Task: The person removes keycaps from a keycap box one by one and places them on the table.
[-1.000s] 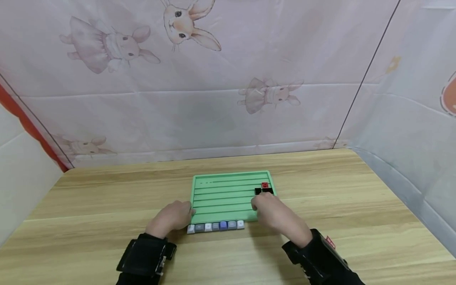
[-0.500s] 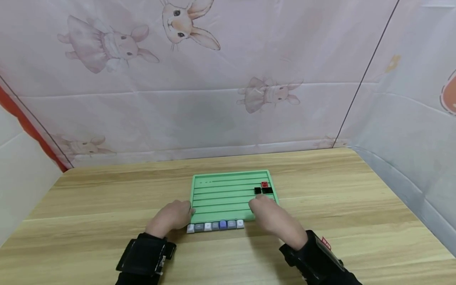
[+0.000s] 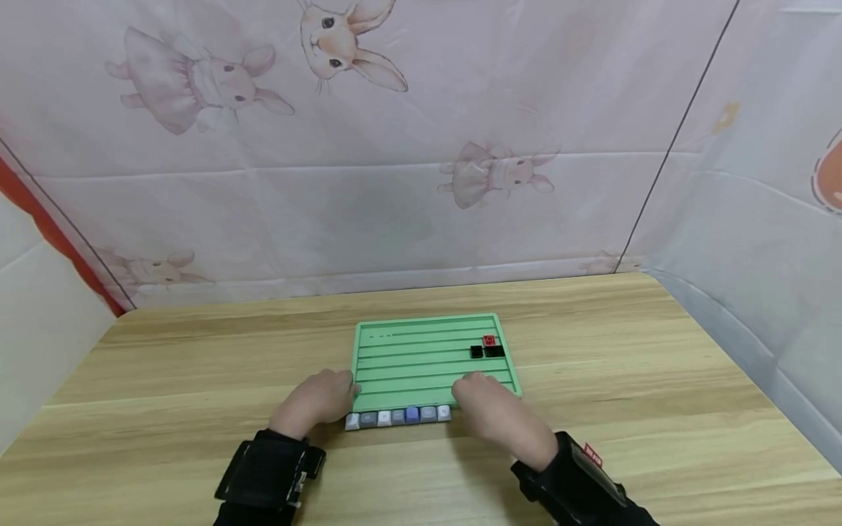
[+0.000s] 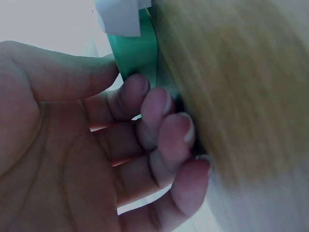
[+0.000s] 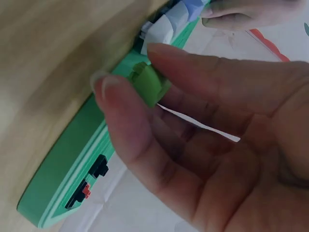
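Observation:
A green ridged board (image 3: 408, 363) lies flat on the table. My left hand (image 3: 322, 402) grips its left edge; in the left wrist view the thumb is on one side and curled fingers (image 4: 159, 116) on the other. Over the board's front right part, my right hand (image 3: 496, 409) pinches a small green keycap (image 5: 148, 86) between thumb and index finger. The head view hides this keycap behind the hand. Along the board's front edge runs a row of white, grey and purple-blue keycaps (image 3: 397, 418), its right end just left of the right hand.
Two black pieces (image 3: 494, 351) and a small red piece (image 3: 489, 340) sit on the board's right side. The wooden table (image 3: 197, 365) extends around the board. Behind it hangs a pale cloth (image 3: 368, 219) printed with rabbits.
My right hand has slid left and toward the table's front, keeping its pinch, and uncovers more of the board's right edge. The left hand and the board hold still.

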Demonstrator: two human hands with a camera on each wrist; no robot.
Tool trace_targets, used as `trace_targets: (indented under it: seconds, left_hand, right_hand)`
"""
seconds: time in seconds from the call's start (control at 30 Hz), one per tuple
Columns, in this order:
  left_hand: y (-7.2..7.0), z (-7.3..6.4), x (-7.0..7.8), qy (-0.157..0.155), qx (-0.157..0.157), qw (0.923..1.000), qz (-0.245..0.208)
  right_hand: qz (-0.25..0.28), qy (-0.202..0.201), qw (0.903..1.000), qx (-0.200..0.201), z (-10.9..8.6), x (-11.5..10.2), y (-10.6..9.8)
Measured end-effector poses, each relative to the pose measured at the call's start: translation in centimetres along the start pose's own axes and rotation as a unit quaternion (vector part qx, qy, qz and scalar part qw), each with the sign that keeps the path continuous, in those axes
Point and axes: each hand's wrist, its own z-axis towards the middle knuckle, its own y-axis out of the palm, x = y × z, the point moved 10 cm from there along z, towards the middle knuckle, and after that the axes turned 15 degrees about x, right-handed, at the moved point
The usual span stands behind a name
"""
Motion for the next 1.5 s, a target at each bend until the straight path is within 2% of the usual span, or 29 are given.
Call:
trace_targets:
  seconds: [0.23, 0.4, 0.53, 0.83, 1.1, 1.5]
  left_hand:
    - [-0.1, 0.1, 0.4, 0.011, 0.008, 0.9999, 0.001]
    - [-0.2, 0.1, 0.4, 0.007, 0.005, 1.0000, 0.002]
    - [-0.1, 0.1, 0.3, 0.006, 0.003, 1.0000, 0.002]
    - [0.0, 0.1, 0.2, 0.006, 0.002, 1.0000, 0.000]
    - [-0.1, 0.1, 0.2, 0.006, 0.001, 1.0000, 0.001]
    - [-0.1, 0.1, 0.1, 0.004, 0.001, 1.0000, 0.002]
  right_hand:
    - [-0.021, -0.028, 0.9991, 0.023, -0.1, -0.3, 0.3]
    - [-0.021, -0.040, 0.9986, 0.029, -0.1, -0.6, 0.5]
    - [-0.027, -0.036, 0.9988, 0.020, -0.1, -0.5, 0.6]
    - [-0.038, 0.001, 0.9992, 0.010, -0.1, 0.3, -0.4]
    - [-0.027, -0.002, 0.9996, 0.004, -0.1, 0.3, -0.1]
    - [-0.030, -0.008, 0.9993, 0.023, 0.3, 0.6, 0.0]
